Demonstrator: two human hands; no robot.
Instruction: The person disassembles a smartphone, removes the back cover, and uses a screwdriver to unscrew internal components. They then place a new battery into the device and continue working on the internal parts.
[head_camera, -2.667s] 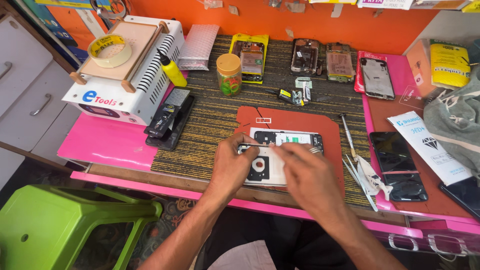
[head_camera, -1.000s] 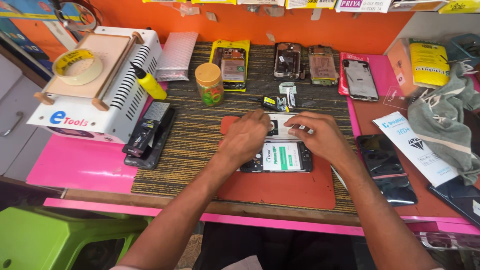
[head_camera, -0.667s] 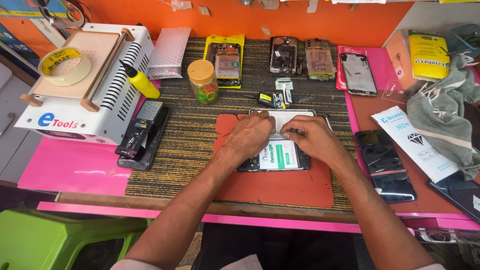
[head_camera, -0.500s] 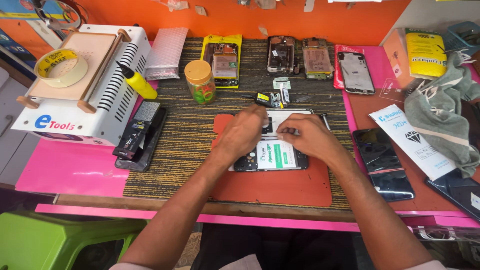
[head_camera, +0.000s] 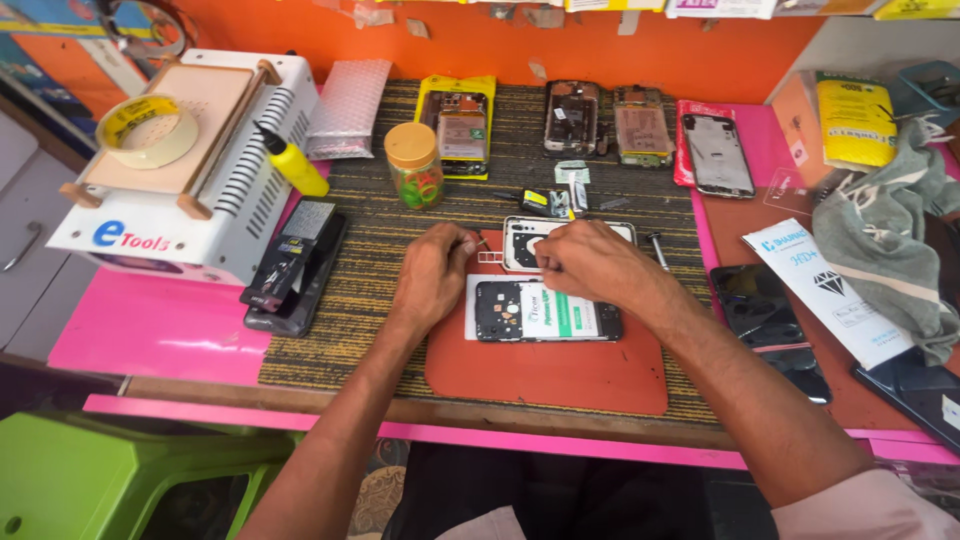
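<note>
An orange-lidded jar (head_camera: 414, 163), yellow bottle (head_camera: 293, 167) and white box-shaped machine (head_camera: 190, 170) crowd the worktop's far left. On the red-brown rubber mat (head_camera: 560, 375) at the near edge, an opened black phone (head_camera: 545, 322) lies just below both hands: left hand (head_camera: 432, 275) pinching a small metal tray (head_camera: 489, 257), right hand (head_camera: 590, 265) pressing fingertips on a white phone back cover (head_camera: 525, 240).

white back cover (head_camera: 525, 243) half hidden under right hand (head_camera: 590, 265)

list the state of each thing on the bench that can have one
opened phone: back off, insides showing, flat on the red mat
white back cover: lying flat, right hand on it
left hand: fingers pinched by a small metal tray
jar: lid on, upright
tape roll: flat on the white machine
yellow bottle: capped, leaning on the machine
</note>
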